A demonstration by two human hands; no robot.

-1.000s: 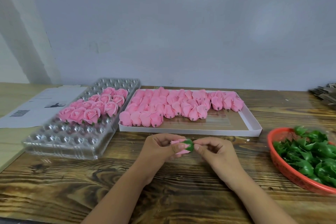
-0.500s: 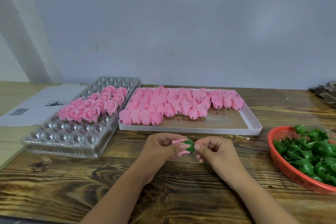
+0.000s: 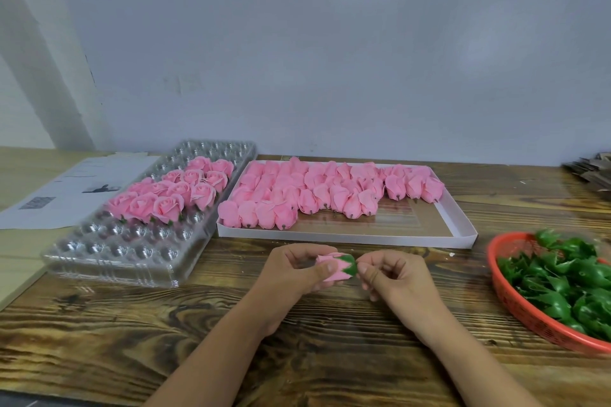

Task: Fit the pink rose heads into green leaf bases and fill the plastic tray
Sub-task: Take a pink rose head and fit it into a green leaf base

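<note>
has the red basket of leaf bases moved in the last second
No. The red basket sits in the same spot right of the white tray's near corner.

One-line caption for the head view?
Left hand holds a pink rose while right hand presses on its leaf base.

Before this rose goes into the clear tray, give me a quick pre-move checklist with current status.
1. Pink rose head gripped by left hand: ok.
2. Green leaf base on the rose's end, pinched by right hand: ok.
3. Base fully seated: cannot tell.
4. Free cups in clear plastic tray, near rows: ok.
5. Unfitted rose heads left in white shallow box: ok.
6. Leaf bases left in red plastic basket: ok.
</note>
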